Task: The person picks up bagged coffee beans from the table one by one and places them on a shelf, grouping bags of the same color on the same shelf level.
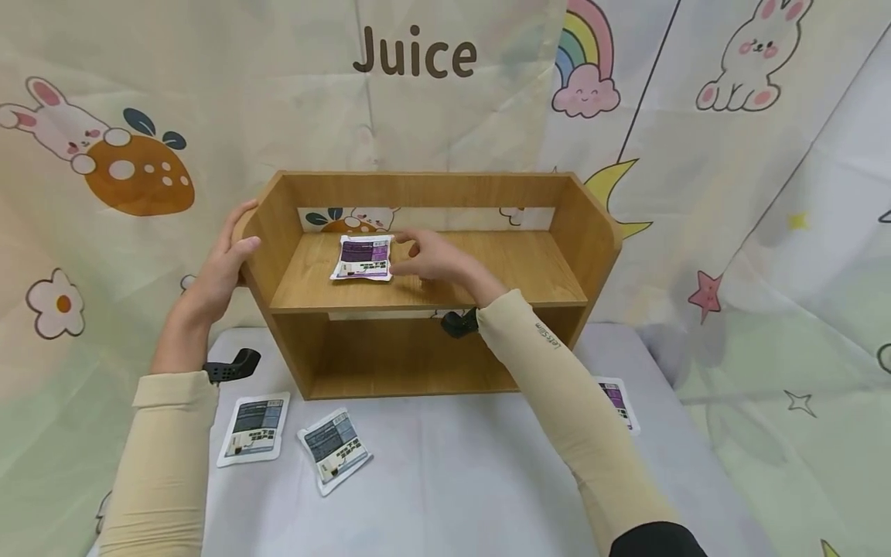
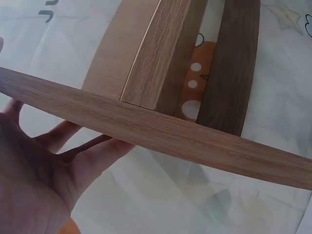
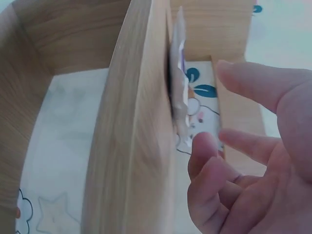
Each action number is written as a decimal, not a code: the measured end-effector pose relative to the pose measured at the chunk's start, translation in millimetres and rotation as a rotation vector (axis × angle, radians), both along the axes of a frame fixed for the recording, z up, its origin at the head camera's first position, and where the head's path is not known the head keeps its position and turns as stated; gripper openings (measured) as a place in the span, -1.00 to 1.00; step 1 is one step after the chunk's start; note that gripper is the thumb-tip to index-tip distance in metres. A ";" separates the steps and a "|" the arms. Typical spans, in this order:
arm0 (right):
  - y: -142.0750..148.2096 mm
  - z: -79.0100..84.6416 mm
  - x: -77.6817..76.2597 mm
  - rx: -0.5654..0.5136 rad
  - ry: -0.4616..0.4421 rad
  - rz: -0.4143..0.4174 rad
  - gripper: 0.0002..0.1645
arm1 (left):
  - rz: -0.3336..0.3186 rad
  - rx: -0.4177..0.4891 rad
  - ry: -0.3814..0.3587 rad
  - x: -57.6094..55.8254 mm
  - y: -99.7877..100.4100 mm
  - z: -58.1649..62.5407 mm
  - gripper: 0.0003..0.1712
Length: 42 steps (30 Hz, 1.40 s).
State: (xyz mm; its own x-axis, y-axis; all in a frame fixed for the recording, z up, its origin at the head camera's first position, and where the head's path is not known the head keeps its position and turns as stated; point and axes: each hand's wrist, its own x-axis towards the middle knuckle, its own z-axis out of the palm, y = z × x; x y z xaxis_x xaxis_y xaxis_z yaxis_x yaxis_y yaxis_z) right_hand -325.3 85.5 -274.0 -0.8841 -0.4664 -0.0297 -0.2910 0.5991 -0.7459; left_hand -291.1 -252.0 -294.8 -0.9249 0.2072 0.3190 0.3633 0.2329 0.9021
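Observation:
A two-tier wooden shelf (image 1: pixel 431 296) stands on the white-covered table. My left hand (image 1: pixel 217 267) grips its left side panel (image 2: pixel 161 129), with the thumb over the front edge and the fingers against the outer face. On the upper board lies a flat white packet (image 1: pixel 363 257) with a purple label, towards the left. Just right of it is my right hand (image 1: pixel 435 257), thumb and forefinger spread and the other fingers bent. The right wrist view shows a gap between these fingers and the packet (image 3: pixel 179 83), seen edge-on.
Two white packets with grey-blue labels, one at left (image 1: pixel 254 428) and one nearer the middle (image 1: pixel 336 449), lie before the shelf. Another purple-labelled packet (image 1: pixel 629 422) lies at right, partly behind the right sleeve (image 1: pixel 557 379). A printed cloth (image 1: pixel 230 116) hangs behind.

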 end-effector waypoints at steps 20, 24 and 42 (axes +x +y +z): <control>54.8 9.9 70.4 0.086 0.158 0.135 -0.48 | -0.007 -0.013 0.012 0.7 -4.1 -0.3 -0.34; 64.3 6.6 86.1 0.108 0.184 0.170 -0.51 | 0.000 -0.018 0.022 1.8 -3.0 -0.4 -0.35; 103.3 -34.9 121.4 -0.006 0.139 0.224 -0.63 | 0.021 -0.027 0.041 -2.0 -0.7 -0.9 -0.34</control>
State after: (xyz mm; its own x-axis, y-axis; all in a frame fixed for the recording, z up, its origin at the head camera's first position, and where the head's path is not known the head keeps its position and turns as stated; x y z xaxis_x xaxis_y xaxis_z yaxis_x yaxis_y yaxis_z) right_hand -203.9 188.7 -308.9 -0.7542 -0.6507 0.0886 -0.5159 0.5036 -0.6930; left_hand -293.0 -252.7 -295.7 -0.9153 0.1967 0.3515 0.3948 0.2651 0.8797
